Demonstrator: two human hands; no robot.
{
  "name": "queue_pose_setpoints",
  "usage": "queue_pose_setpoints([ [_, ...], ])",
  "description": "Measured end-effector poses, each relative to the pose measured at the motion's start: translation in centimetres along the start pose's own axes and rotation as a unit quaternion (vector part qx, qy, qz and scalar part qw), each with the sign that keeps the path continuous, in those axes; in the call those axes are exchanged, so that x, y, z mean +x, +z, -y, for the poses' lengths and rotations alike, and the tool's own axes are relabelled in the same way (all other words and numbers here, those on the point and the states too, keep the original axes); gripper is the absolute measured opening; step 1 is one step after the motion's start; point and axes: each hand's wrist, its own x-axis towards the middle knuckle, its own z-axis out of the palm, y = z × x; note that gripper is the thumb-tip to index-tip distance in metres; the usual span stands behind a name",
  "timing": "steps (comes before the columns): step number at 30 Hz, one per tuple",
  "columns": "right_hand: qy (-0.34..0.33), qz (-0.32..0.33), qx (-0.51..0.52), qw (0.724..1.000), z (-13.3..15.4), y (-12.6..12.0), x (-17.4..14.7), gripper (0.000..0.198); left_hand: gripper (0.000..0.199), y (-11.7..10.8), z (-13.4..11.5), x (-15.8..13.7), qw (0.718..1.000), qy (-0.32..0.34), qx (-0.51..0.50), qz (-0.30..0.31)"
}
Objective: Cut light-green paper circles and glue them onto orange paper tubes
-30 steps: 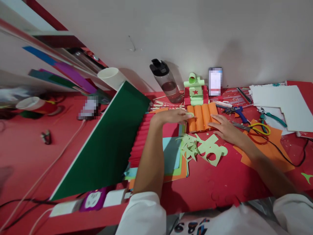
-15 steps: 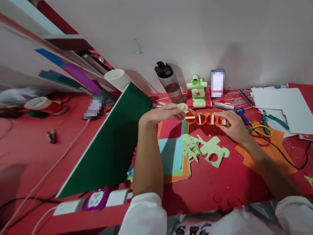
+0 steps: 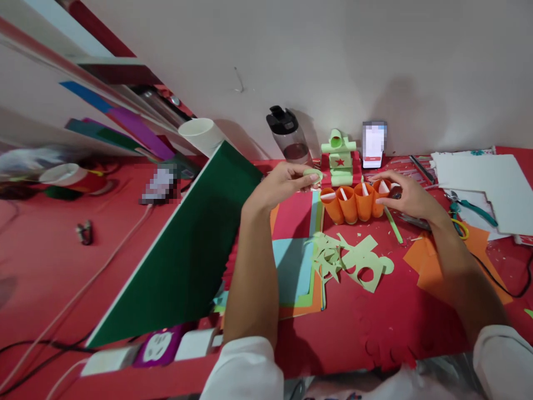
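Orange paper tubes (image 3: 363, 208), lying sides up a second ago, now stand tilted with their open ends upward, white strips (image 3: 365, 189) showing inside. They sit just in front of the green-and-red model (image 3: 340, 162), above the red counter (image 3: 350, 316); whether they touch it, I cannot tell. The right hand (image 3: 406, 194) grips the rightmost tube, while the left hand (image 3: 287, 183) pinches a pale green disc (image 3: 318, 174). Cut green scraps (image 3: 366, 249) lie nearer the person.
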Motion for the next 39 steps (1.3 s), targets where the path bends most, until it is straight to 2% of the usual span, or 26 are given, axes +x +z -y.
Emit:
queue_pose_setpoints([
  [2, 0.004, 0.013, -0.001, 1.000, -0.4, -0.1, 0.0, 0.046, 0.036, 0.2, -0.6, -0.1, 1.000, 0.001, -0.025, -0.019],
  [7, 0.015, 0.009, 0.013, 1.000, -0.2, -1.0, -0.3, 0.046, 0.041, 0.7, -1.9, -0.3, 0.999, -0.012, -0.040, -0.025],
  [11, 0.013, -0.052, 0.008, 0.999, 1.2, -1.9, -0.8, 0.041, 0.042, 1.4, -2.7, -0.3, 1.000, -0.006, -0.013, 0.003],
  [15, 0.005, -0.089, -0.002, 0.996, 2.9, -2.5, -1.2, 0.032, 0.029, 2.2, -3.7, -0.4, 1.000, 0.004, 0.023, 0.002],
  [18, -0.010, -0.071, -0.016, 0.997, 3.2, -2.5, -1.1, 0.033, 0.026, 2.3, -4.3, -0.6, 0.999, -0.006, 0.040, 0.009],
  [23, -0.028, 0.003, -0.084, 0.996, 1.7, -1.9, -0.8, 0.045, 0.037, 1.6, -4.4, -0.8, 0.990, -0.045, 0.114, 0.075],
  [26, -0.020, 0.028, -0.097, 0.995, 0.6, -1.3, -0.9, 0.048, 0.039, 1.4, -4.0, -0.6, 0.991, -0.065, 0.084, 0.084],
  [31, -0.005, 0.030, -0.080, 0.996, -0.2, -0.8, -0.8, 0.048, 0.043, 1.4, -2.9, -0.3, 0.992, -0.091, 0.040, 0.076],
  [39, 0.014, 0.020, -0.074, 0.997, -0.6, -0.5, -0.7, 0.044, 0.035, 1.0, -2.5, -0.2, 0.989, -0.097, 0.026, 0.111],
])
